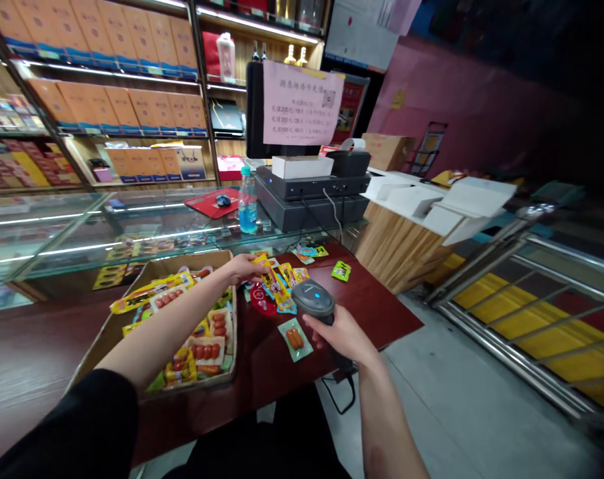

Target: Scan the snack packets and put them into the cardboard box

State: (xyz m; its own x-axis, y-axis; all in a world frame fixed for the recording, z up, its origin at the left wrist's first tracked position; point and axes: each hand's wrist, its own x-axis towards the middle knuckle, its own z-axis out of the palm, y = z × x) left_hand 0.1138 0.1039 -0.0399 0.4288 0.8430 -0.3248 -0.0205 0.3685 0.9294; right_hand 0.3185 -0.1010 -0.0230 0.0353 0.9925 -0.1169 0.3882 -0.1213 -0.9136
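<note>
My right hand [344, 336] is wrapped round the handle of a dark grey barcode scanner [312, 296], its head pointing away over the table. With closed fingers, my left hand [246, 268] grips a yellow snack packet [262, 261] at the edge of a pile of yellow snack packets [281, 291]. A round red packet [263, 299] lies partly under that pile. Nearer me is a clear packet of small sausages [295, 339]. Beneath my left forearm stands an open cardboard box [235, 346] of packaged sausages and snacks, partly hidden by the arm.
A green packet [340, 270] lies farther right on the dark red table [382, 313]. Behind stand a glass counter [157, 206], a blue drink bottle [248, 209] and a monitor with a pink sign [302, 103]. A metal railing [506, 319] runs along the right.
</note>
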